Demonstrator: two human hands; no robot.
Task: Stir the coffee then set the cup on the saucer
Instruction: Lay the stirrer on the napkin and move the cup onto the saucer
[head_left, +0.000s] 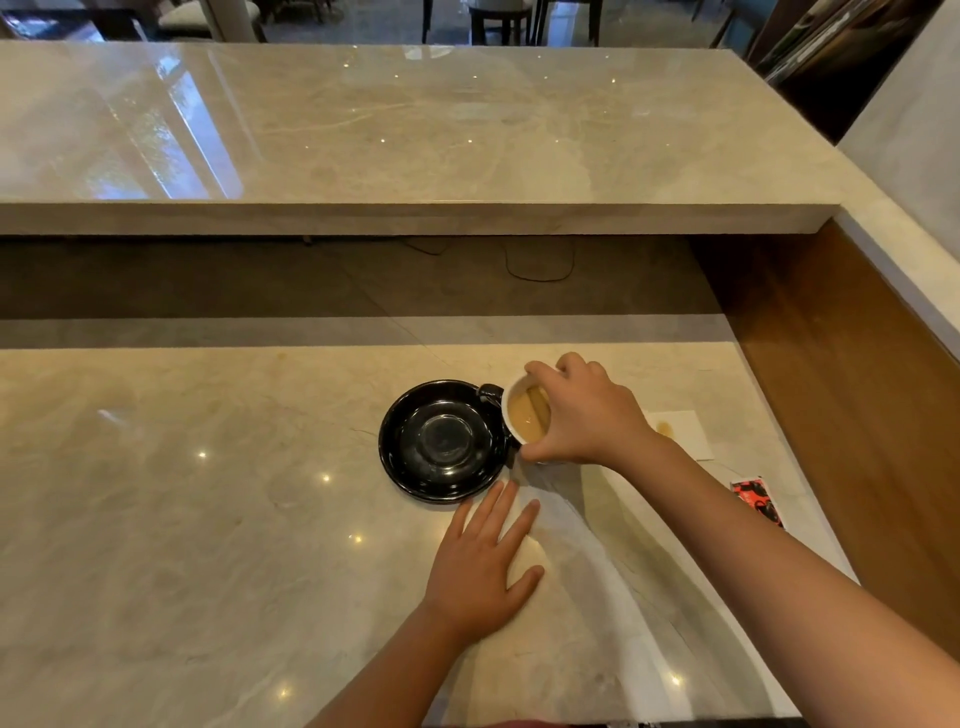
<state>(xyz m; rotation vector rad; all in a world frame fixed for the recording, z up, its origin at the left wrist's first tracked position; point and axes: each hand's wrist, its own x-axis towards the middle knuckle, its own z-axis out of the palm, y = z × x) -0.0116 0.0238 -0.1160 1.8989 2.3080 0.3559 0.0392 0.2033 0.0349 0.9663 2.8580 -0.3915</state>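
Right hand (587, 410) grips cup (524, 421) | beside saucer (441, 441) | left hand (480, 566) flat

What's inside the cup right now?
The cup holds light brown coffee. The right hand covers its right side, so any spoon there can't be seen.

A pale marble counter (182, 519) with faint veins is seen in the foreground, dotted with small reflected lights. A raised marble ledge (415, 130) is set behind it, and window reflections are shown on its glossy left part. A wooden side panel (831, 374) is fitted at the right. A white napkin (685, 431), stained brown at one corner, is laid near the panel, and a red and black packet (758, 501) is placed just beside it. A thin dark cable (540, 270) is seen under the ledge. Chairs (498, 21) are glimpsed beyond.
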